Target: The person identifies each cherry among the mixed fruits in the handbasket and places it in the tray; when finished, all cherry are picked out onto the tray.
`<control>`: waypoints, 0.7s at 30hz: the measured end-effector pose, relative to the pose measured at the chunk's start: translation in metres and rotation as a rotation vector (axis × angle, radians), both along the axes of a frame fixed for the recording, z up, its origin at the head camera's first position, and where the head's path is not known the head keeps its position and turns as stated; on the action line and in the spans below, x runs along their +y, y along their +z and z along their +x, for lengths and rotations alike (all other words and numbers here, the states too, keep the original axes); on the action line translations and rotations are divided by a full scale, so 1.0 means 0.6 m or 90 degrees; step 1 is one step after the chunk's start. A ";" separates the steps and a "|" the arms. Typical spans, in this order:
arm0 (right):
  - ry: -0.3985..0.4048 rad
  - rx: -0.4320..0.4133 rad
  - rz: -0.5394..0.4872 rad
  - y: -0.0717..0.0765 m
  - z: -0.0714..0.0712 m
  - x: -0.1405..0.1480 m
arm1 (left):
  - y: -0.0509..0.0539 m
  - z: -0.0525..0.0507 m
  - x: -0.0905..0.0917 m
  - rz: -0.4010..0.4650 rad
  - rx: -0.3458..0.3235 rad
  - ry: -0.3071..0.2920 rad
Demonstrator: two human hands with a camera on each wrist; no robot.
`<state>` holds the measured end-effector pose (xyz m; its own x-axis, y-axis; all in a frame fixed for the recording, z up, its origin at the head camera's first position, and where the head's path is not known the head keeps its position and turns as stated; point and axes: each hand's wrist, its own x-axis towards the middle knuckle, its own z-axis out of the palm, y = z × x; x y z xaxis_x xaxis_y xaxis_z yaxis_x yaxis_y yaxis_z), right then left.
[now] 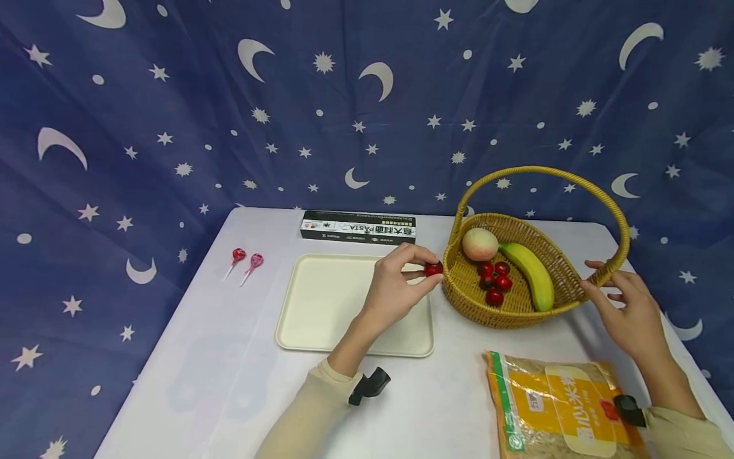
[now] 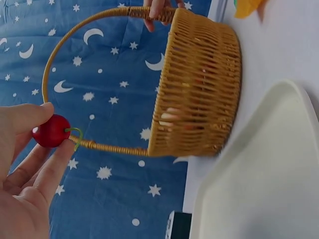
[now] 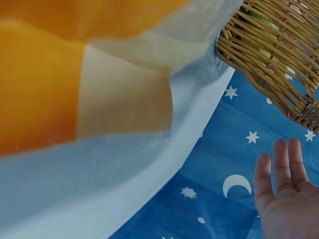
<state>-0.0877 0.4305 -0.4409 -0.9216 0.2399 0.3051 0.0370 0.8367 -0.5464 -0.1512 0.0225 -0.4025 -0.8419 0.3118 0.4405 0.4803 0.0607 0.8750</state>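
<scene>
Between thumb and fingertips, my left hand (image 1: 395,280) pinches a red cherry (image 1: 434,269), just left of the wicker basket's rim. A thin green stem shows on the cherry (image 2: 52,131) in the left wrist view. My right hand (image 1: 627,312) holds the right side of the wicker basket (image 1: 478,312) where the handle meets the rim, thumb and fingers on either side. Inside the basket lie a peach (image 1: 480,245), a banana (image 1: 530,274) and several red cherries (image 1: 495,297). In the right wrist view the hand (image 3: 289,199) shows only partly, below the basket.
A cream tray (image 1: 321,306) lies beneath my left forearm and hand. Behind it is a black pasta box (image 1: 358,227). Two lollipops, one red (image 1: 238,255) and one pink (image 1: 256,260), lie at the left. An orange-yellow food bag (image 1: 562,405) sits before the basket.
</scene>
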 end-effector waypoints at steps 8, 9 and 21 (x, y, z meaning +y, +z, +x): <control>-0.009 -0.019 -0.004 0.002 -0.003 -0.003 | -0.012 -0.007 -0.051 0.015 0.041 0.067; -0.010 -0.021 -0.005 0.001 -0.003 -0.003 | -0.013 -0.009 -0.060 0.016 0.041 0.077; -0.008 -0.023 -0.009 -0.001 -0.002 -0.003 | -0.046 -0.015 -0.158 -0.028 0.025 0.190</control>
<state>-0.0890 0.4288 -0.4416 -0.9287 0.2558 0.2683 0.0673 0.8281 -0.5565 -0.1599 -0.0726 -0.4301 -0.8819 0.0727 0.4658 0.4687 0.2412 0.8498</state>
